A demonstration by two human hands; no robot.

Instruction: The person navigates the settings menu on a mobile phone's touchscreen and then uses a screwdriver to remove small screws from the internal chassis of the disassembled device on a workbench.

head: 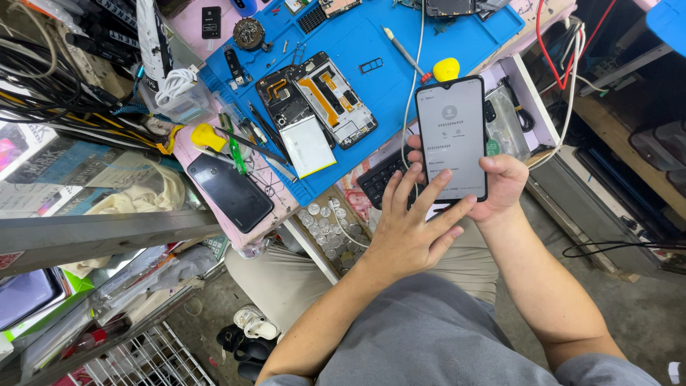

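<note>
- The right hand [500,187] grips a lit smartphone [451,136], fingers wrapped around its lower edge, above the lap.
- The left hand [409,229], fingers spread loose, touches the screen.
- A dismantled phone [318,100] lies on the blue mat [389,71] beyond.

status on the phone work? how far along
Looks done: one smartphone is assembled, its screen lit. In hand: right hand holds it, left hand fingers touching the screen's lower edge. Left: an opened phone lies on the blue mat, back off, white battery beside it; a dark phone lies aside.
</note>
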